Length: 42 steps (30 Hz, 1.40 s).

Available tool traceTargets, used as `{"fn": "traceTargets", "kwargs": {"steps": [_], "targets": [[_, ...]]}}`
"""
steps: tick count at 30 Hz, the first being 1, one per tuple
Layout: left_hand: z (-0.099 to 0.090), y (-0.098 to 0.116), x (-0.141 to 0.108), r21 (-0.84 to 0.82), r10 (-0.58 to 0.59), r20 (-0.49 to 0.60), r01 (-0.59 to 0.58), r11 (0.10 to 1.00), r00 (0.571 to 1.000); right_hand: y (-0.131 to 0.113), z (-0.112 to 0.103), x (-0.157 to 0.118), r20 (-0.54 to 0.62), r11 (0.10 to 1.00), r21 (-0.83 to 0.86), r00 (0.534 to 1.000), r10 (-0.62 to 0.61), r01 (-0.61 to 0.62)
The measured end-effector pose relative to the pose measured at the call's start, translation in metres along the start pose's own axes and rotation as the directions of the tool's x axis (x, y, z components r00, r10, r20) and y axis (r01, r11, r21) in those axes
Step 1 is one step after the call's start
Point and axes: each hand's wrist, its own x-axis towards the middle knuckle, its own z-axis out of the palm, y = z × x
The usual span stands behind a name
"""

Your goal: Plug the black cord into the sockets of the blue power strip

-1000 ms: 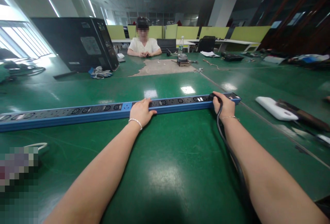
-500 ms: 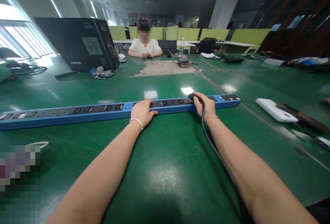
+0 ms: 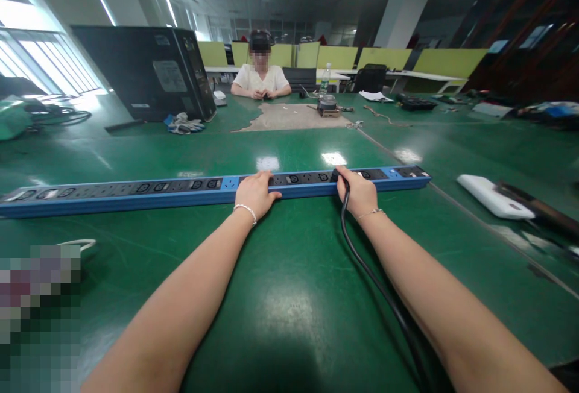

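Observation:
A long blue power strip (image 3: pixel 199 203) with a row of black sockets lies across the green table (image 3: pixel 280 272). My left hand (image 3: pixel 254 194) grips its middle, fingers over the top and thumb along the near side. Further right, my right hand (image 3: pixel 357 192) is closed on a black plug (image 3: pixel 335 175) at the strip's socket face. Whether its pins are inside a socket is hidden by the plug and fingers. From the plug a black cable (image 3: pixel 368 267) runs down beside my right forearm toward the bottom edge.
A black computer case (image 3: pixel 145 73) and gloves (image 3: pixel 184 123) stand at the back left. Across the table sits a person (image 3: pixel 261 79). A bottle (image 3: pixel 325 79) is further back; a white device (image 3: pixel 493 196) lies right, a pixelated object (image 3: pixel 38 281) left.
My right hand has turned a little, and the plug now sits more upright against the strip. The cable has swung left, under the hand. The whole view has shifted slightly.

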Motion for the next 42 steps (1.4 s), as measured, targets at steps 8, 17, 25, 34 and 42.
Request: {"fn": "traceTargets", "kwargs": {"steps": [8, 17, 25, 34, 42], "targets": [[-0.001, 0.001, -0.001, 0.003, -0.029, -0.013, 0.029, 1.000, 1.000, -0.002, -0.005, 0.008, -0.116, 0.981, 0.166, 0.986, 0.116, -0.096], [-0.002, 0.004, -0.001, -0.007, -0.033, -0.015, 0.033, 0.999, 0.999, -0.092, 0.019, 0.011, 0.058, 0.887, 0.459, 0.995, -0.086, 0.050], [0.001, 0.003, -0.001, -0.009, -0.025, -0.054, 0.024, 1.000, 0.998, -0.120, 0.033, 0.018, 0.123, 0.913, 0.407, 0.992, -0.026, -0.026], [0.004, 0.002, 0.000, -0.020, 0.008, -0.098, -0.010, 1.000, 0.995, -0.137, 0.030, 0.016, 0.189, 0.965, 0.256, 0.976, -0.104, 0.053], [0.002, 0.003, 0.000, -0.032, -0.004, -0.060, 0.002, 1.000, 0.998, -0.132, 0.033, 0.010, 0.130, 0.952, 0.304, 0.992, 0.005, -0.045]]}}
